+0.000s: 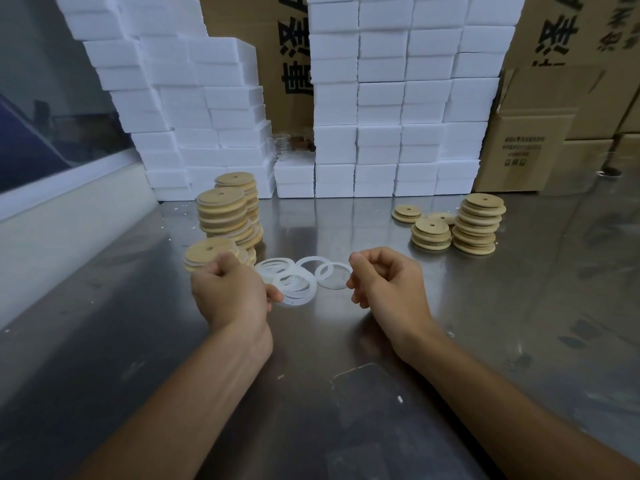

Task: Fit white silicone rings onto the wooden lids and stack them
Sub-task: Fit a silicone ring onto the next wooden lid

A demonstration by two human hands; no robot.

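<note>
Several white silicone rings (294, 282) lie overlapping on the steel table between my hands. My left hand (228, 292) is curled, its thumb against a wooden lid (204, 252) that it holds low over the table, while one finger touches the nearest ring. My right hand (388, 282) is curled with its fingertips pinched on the edge of the rightmost ring (333, 276). Tall stacks of lids with white rims (225, 213) stand behind my left hand. Stacks of bare wooden lids (476, 223) stand at the right, with a shorter stack (431, 233) beside them.
A wall of white foam boxes (381, 109) runs along the back of the table, with brown cardboard cartons (540, 150) behind and to the right. A white ledge and window (69, 178) border the left side. The steel table (346, 393) extends toward me.
</note>
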